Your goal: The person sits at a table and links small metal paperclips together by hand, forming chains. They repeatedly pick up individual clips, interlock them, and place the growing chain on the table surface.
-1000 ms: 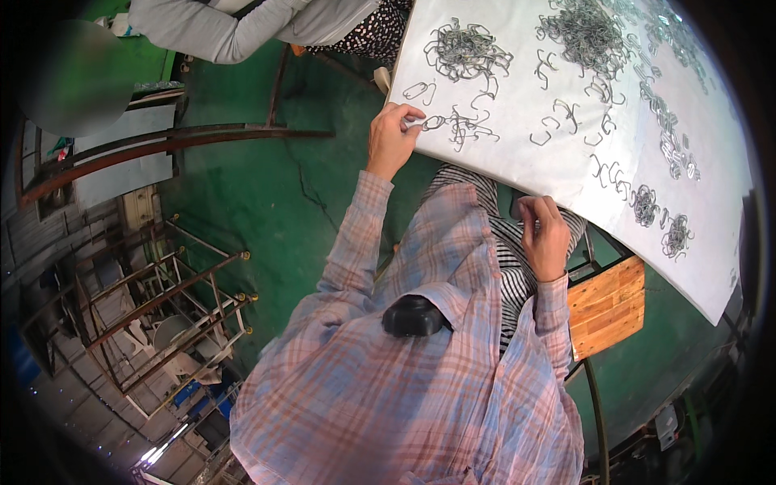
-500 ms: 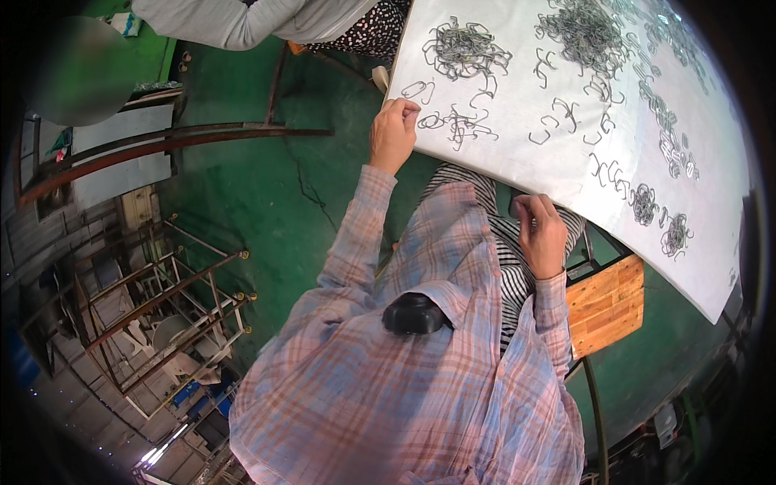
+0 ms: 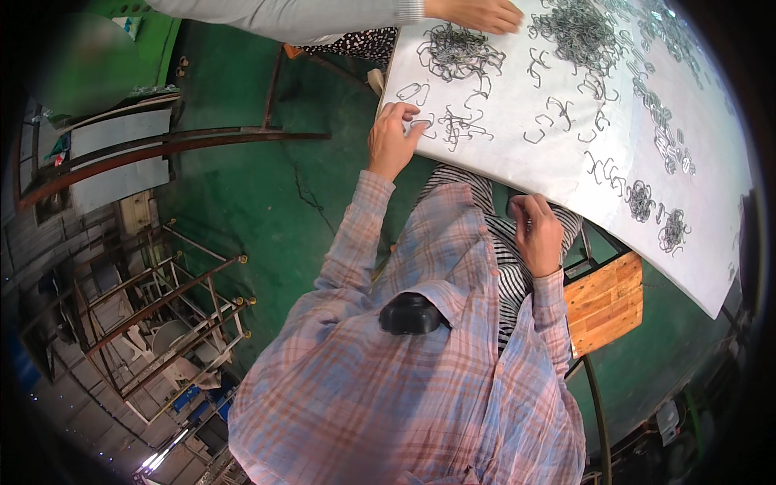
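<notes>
The left hand [image 3: 394,141] is at the near left corner of the white table [image 3: 511,99]. Its thumb and fingers are spread a little apart, and 1 loop of bent wire [image 3: 426,118] is by the thumb. I can't tell if they touch. A small bunch of wire hooks [image 3: 465,127] lies on the table, just right of that corner.

The right hand [image 3: 537,234] is off the table, below its near edge, over the striped pants [image 3: 511,279]. Its fingers are curled, and I can't tell if they pinch anything.

Farther back on the table are 2 big heaps: the left heap [image 3: 458,52] and the right heap [image 3: 582,36]. Another person's hand [image 3: 477,14] reaches over the table's far left part, beyond the left heap.
</notes>
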Available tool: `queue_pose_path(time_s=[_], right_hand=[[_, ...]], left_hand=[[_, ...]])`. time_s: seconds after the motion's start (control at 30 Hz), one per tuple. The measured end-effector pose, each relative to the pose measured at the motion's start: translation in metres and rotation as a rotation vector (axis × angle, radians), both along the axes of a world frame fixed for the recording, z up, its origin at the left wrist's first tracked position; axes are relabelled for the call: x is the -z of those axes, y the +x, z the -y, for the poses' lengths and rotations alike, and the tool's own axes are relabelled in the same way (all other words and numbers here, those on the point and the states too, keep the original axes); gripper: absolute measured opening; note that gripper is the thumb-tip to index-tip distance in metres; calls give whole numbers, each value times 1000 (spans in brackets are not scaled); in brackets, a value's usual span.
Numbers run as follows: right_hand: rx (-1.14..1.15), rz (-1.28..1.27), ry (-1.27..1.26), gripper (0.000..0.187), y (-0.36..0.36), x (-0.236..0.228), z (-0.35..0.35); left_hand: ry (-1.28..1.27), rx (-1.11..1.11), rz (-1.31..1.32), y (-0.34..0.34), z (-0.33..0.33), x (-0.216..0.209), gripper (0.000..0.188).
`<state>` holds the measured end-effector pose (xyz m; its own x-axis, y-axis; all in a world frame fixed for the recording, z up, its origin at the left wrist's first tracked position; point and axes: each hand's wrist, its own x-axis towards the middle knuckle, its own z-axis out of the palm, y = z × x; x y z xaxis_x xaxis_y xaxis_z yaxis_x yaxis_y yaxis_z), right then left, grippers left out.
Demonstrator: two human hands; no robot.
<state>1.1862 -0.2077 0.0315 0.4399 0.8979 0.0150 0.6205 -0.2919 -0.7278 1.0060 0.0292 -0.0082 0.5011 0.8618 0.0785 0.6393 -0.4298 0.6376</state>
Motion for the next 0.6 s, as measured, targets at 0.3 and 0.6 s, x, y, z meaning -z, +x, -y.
queue_pose_path(time_s=[0.3, 0.6], right_hand=[[-17, 21, 16, 6, 0, 3, 0], [-18, 43, 32, 5, 0, 8, 3]], left_hand=[[84, 117, 63, 9, 3, -4, 40], [-96, 213, 54, 36, 27, -11, 53]])
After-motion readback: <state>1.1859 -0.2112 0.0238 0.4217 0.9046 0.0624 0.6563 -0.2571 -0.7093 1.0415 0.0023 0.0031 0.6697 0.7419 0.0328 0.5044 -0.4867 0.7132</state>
